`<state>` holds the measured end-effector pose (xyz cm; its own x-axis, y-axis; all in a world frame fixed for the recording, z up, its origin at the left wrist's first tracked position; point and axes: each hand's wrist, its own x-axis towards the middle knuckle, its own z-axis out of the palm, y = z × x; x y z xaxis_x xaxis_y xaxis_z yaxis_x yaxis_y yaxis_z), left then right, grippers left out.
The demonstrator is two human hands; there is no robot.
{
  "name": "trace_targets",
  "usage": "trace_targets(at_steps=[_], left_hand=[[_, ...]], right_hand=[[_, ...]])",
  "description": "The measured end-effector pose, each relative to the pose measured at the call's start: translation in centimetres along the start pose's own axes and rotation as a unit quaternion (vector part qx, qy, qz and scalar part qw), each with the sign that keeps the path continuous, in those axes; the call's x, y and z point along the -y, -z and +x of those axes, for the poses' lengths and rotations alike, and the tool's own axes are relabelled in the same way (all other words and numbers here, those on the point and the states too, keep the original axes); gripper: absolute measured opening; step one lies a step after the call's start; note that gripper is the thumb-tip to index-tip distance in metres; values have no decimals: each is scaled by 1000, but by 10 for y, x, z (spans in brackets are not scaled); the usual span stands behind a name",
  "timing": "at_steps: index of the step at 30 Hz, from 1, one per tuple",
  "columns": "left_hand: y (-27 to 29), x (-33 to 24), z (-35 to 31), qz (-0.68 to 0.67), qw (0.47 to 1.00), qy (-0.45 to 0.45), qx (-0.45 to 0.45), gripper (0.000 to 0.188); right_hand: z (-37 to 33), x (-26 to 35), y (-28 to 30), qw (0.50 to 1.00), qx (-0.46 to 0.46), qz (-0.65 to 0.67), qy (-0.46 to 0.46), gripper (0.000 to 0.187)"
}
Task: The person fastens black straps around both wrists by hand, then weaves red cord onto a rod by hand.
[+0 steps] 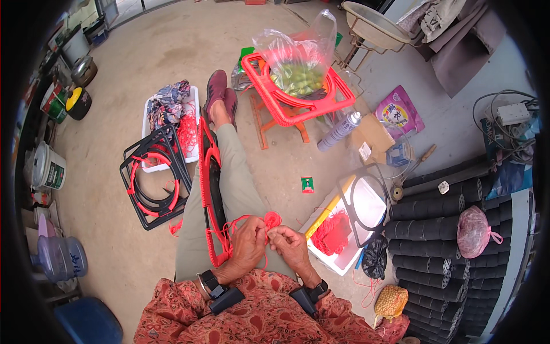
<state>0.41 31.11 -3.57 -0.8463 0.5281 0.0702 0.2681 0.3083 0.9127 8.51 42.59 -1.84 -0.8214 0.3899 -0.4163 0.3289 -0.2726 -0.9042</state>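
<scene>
My left hand [248, 245] is closed in a pinch on red cord, with strands trailing from it to the frame on its left. Close beside it, my right hand [290, 247] pinches at the same cord with thumb and forefinger. A small coiled bundle of red cord [272, 219] sits just beyond the fingertips of both hands. Across my left thigh stands a black frame [214, 192] on edge, its rim bound in red cord, its lower end near my left wrist. The exact grip points are partly hidden by the fingers.
Left of my legs lie black frames with red wrapping [150, 211] and a white tub [195, 103] with cloth and cord. At right is a white box [345, 268] with red cord. Ahead, a red frame [275, 118] on a stool bears a plastic bag of green fruit [298, 79].
</scene>
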Motion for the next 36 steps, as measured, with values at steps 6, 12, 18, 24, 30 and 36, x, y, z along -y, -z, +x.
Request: trace_targets(at_steps=[6,12,18,24,30,36], left_hand=[[-1,3,-1,-12,1000,-13,-5,6],[2,3,-1,-25,998,-55,-6,6],[5,3,0,-43,996,-79,4,7],[10,-6,3,-39,996,-83,21,9],[14,-6,2,-28,995,-85,36,8],[15,-7,0,-20,992,-105,64,7]], right_hand=[[14,-2,12,997,51,50,-27,18],[21,5,22,992,126,-3,-1,24],[26,8,27,987,139,-82,-2,19],[29,-5,27,992,63,96,-49,12],[34,-10,22,977,14,173,-124,11],[33,-11,23,973,1,190,-129,9]])
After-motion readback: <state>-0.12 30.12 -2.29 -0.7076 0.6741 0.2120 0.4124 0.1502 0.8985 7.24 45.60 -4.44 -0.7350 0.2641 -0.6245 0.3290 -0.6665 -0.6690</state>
